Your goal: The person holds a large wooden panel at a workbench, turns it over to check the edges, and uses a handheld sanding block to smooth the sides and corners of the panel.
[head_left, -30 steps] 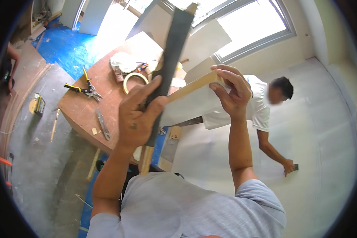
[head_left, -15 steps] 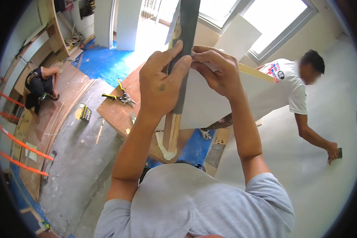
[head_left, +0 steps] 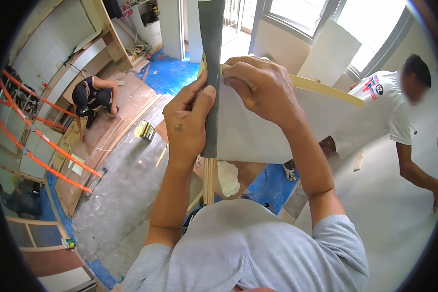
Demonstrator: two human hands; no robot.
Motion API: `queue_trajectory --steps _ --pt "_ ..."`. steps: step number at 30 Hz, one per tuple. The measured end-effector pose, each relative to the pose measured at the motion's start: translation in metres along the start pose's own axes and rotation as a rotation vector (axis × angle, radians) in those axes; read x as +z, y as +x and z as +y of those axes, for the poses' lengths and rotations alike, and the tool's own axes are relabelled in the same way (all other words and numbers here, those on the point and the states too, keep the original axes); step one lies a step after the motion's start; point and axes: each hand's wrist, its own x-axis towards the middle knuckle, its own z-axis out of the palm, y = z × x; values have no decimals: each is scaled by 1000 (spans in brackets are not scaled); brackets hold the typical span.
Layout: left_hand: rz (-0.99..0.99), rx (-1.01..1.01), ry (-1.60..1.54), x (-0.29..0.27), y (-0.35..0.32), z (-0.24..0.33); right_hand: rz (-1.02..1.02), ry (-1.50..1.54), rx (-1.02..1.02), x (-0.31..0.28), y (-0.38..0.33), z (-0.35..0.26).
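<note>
A white-faced panel point(head_left: 258, 131) stands upright before me, with a pale yellow edge along its top right. A dark grey edging strip point(head_left: 210, 44) runs along its near edge. Bare layered plywood point(head_left: 209, 180) shows below the strip's lower end. My left hand point(head_left: 186, 121) is closed around this edge, thumb pressed on the strip and fingers on its left side. Level with it, my right hand point(head_left: 263, 87) is curled, fingertips pinched together at the strip's right side. A small yellowish bit shows at those fingertips; what they hold is unclear.
On the left a person point(head_left: 95, 100) crouches on wood boards behind orange bars point(head_left: 48, 141). A person in a white shirt point(head_left: 382, 104) leans over a large white surface at right. A black-and-yellow box point(head_left: 145, 130) sits on the dusty floor; blue sheeting point(head_left: 173, 73) lies beyond.
My view has turned left, so the surroundings shift right. The strip now stands more upright, and my right hand has moved slightly away from my left. The right-hand person's arm reaches farther out.
</note>
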Motion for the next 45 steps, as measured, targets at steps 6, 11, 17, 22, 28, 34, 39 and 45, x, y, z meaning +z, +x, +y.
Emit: queue_trajectory --steps 6,11,17,22,28,34,39,45 --pt "-84 -21 -34 12 68 -4 -19 -15 9 -1 -5 -8" --pt "-55 -121 -215 -34 89 -13 -67 -49 100 -12 -3 -19" --pt "-4 -260 -158 -82 13 -74 -429 -97 64 -20 17 -22" --pt "-203 -351 -656 -73 -28 -141 -343 -56 118 -25 7 -16" --pt "-169 -482 -947 -37 -48 -212 -233 -437 290 -78 -49 -4" --pt "-266 -362 -906 -12 -50 -266 7 -783 214 -122 -110 45" --pt "-280 -342 -996 -13 -52 -254 79 -783 161 -109 -90 83" --pt "239 -433 -1099 -18 -90 -193 -182 -621 234 -86 18 94"
